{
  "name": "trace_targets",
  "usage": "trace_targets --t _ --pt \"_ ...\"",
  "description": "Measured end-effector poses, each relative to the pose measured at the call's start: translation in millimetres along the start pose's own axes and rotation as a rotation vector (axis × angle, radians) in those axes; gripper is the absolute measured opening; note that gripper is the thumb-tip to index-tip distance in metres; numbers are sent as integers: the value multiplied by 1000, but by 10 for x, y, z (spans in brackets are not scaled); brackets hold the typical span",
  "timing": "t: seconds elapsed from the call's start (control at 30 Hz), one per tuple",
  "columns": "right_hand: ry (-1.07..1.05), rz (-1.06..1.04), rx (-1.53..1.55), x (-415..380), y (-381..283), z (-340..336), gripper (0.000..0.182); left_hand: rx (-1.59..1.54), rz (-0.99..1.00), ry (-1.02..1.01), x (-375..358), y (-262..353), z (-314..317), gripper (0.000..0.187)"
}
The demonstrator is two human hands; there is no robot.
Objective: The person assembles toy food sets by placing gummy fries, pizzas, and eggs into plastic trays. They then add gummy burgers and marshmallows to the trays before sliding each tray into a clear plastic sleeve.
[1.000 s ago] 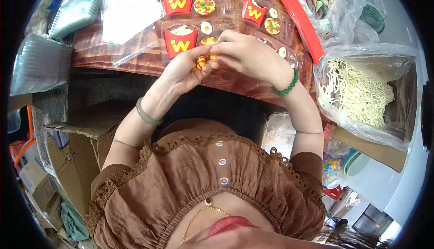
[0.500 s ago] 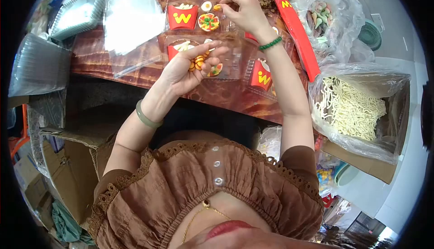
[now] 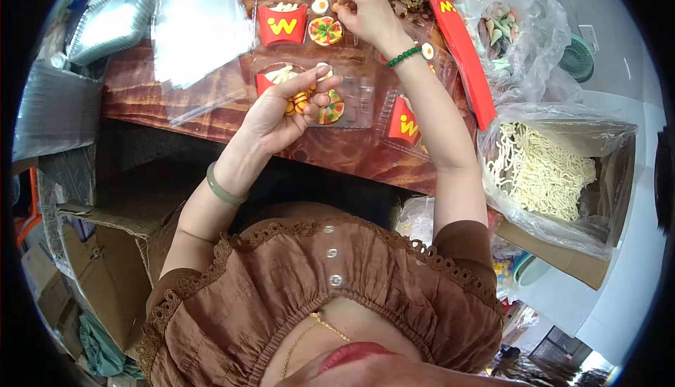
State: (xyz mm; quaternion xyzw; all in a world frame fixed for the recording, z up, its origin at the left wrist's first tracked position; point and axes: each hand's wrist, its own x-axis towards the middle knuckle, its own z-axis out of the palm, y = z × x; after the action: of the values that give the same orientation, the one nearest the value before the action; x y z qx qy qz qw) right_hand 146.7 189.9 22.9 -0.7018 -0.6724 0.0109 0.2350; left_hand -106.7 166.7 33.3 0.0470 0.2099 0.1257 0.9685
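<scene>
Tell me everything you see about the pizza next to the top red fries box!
The pizza is small and round, with red, yellow and green patches and a paler rim. It looks like moulded plastic, maybe. It lies flat, face up, in a clear tray, right of the fries box and below the egg. The right hand is close; I can't tell whether it touches.

Reddish-brown table (image 3: 133,95), clear trays (image 3: 358,106), plastic bags (image 3: 200,32)

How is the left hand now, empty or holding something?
Holding something: several small orange pieces show in the half-curled left hand. Their exact number cannot be told.
</scene>
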Motion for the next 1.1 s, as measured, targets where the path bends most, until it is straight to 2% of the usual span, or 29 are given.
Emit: trace_targets --t 0.03,0.1,0.23,0.3,0.33,0.4,0.43,0.47,0.53,0.6,0.63,0.7,0.73,0.77,0.83,0.93,0.97,1.1 --pt "-2 1 1 -5 -21 10 19 -4 3 9 -1 -10 -12 33" --pt "35 200 17 -4 -77 -12 21 -3 3 11 4 -22 -29 32" --pt "-17 234 -95 33 -179 -93 23 4 -1 24 3 -47 -44 32" --pt "-84 67 -197 65 -144 -91 24 23 15 4 -6 -57 -58 32" --pt "-84 71 -195 90 -63 -69 24 40 34 -17 -17 -64 -54 32" --pt "-60 -71 -151 94 96 -46 25 36 70 -66 -66 -49 8 34" --pt "54 -50 -128 15 -100 -205 25 -23 65 -156 -58 -28 -23 36" --pt "49 -50 -124 -62 -207 -300 25 -26 66 -150 -60 -28 -27 36" --pt "-126 -64 231 -199 -304 -464 23 -51 105 -113 -101 -9 57 38" --pt "-298 -74 585 -347 -494 -652 22 -60 108 -159 -95 -8 26 40" --pt "-535 228 651 -444 -829 -902 21 -22 122 -174 -88 -19 21 39" --pt "-504 -132 519 -571 -917 -853 22 21 122 -193 -62 -80 27 39" --pt "-463 -206 433 -625 -924 -770 22 117 123 -112 -43 -117 33 39" --pt "-458 -196 431 -671 -932 -773 22 213 124 -30 -30 -158 31 38" --pt "-486 -94 427 -753 -951 -793 20 219 72 -40 -55 -214 17 39" --pt "-312 92 605 -832 -885 -760 19 114 -7 -160 -232 -313 43 41" --pt "-311 191 461 -865 -863 -823 21 84 -46 -162 -273 -349 -23 41" --pt "-295 284 386 -944 -736 -524 28 2 -116 -73 -321 -497 -178 39"
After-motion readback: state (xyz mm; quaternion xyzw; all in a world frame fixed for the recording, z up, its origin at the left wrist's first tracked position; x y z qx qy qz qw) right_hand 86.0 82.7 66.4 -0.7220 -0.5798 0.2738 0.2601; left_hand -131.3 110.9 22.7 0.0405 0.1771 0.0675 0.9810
